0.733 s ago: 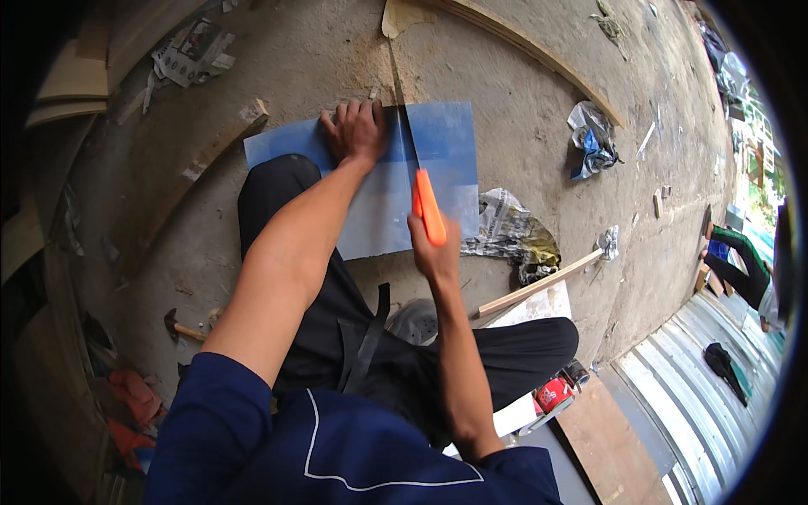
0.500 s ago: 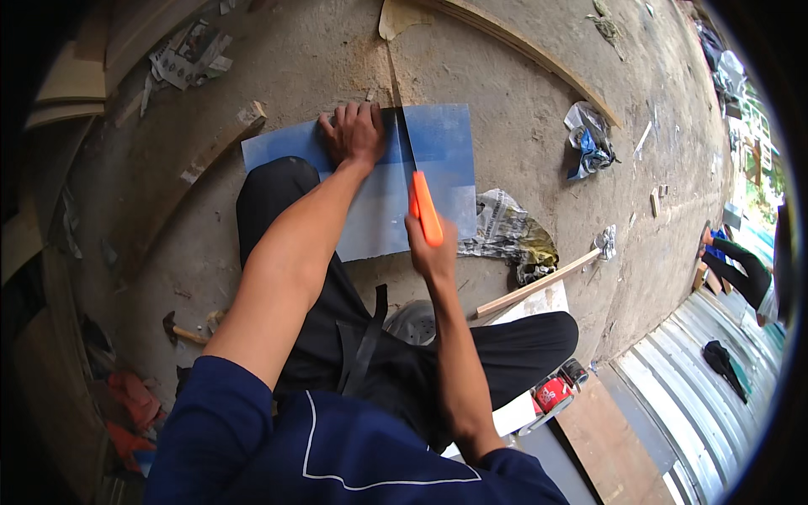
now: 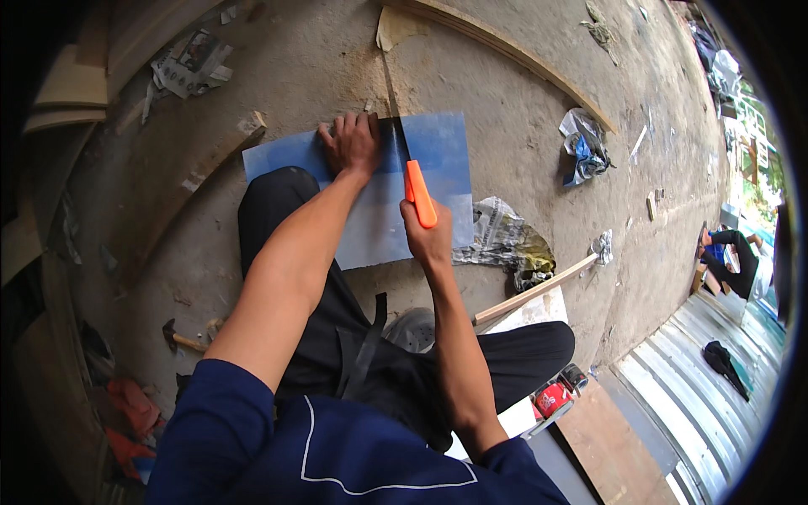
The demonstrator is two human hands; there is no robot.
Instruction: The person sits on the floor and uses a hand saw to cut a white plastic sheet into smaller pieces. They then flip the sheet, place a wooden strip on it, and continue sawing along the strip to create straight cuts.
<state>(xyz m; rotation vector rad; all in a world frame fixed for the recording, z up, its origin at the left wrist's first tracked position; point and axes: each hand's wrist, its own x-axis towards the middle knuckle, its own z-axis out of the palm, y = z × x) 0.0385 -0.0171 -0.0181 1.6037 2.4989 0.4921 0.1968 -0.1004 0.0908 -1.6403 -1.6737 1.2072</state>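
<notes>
My right hand [image 3: 429,236] grips the orange handle of a handsaw [image 3: 420,195]. Its long thin blade runs away from me across a blue and pale-grey board [image 3: 438,156] and on past the far edge. Sawdust lies on the concrete around the blade's far end. To the left of the blade, my left hand [image 3: 349,147] bears down on the board, fingers bent over its far edge. The board rests partly against my left knee. Whether the blade has a cut beneath it is hard to make out.
Crumpled newspaper [image 3: 505,240], a wooden stick [image 3: 539,290] and a curved wood strip [image 3: 522,57] lie to the right and ahead. A hammer [image 3: 181,338] and a long plank [image 3: 198,181] are on the left. Another person [image 3: 741,261] sits far right by corrugated sheeting [image 3: 673,370].
My right hand and the saw handle have moved a little away from me along the board. My left hand still presses on the board. The far-right person has shifted posture.
</notes>
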